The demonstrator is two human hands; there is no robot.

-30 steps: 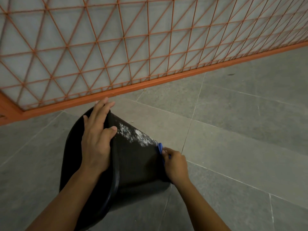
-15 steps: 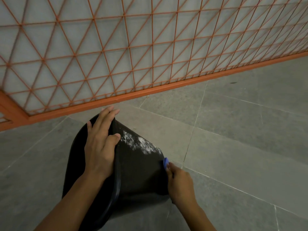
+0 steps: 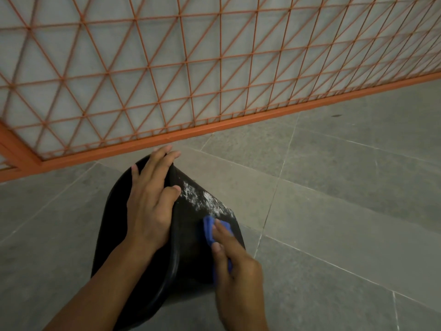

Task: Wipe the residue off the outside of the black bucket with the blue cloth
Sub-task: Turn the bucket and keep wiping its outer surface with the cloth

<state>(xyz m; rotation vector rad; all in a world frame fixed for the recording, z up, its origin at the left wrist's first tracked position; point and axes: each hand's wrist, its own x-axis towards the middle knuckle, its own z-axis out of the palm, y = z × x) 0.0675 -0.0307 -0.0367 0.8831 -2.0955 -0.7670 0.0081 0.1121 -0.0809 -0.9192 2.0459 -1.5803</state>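
Tiled floor (image 3: 334, 211) — bucket (image 3: 191, 235) near fence (image 3: 214, 126)

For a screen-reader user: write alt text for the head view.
A right hand presses a blue cloth against a tilted black plastic bucket below white residue, while the left hand steadies its rim on grey floor tiles.

bucket (image 3: 191, 237): black, speckled white residue (image 3: 202, 199)
cloth (image 3: 210, 229): blue
floor (image 3: 334, 211): grey tiles
fence (image 3: 214, 68): orange, triangle grid

Blue cloth (image 3: 210, 229) mostly under hand (image 3: 235, 263).
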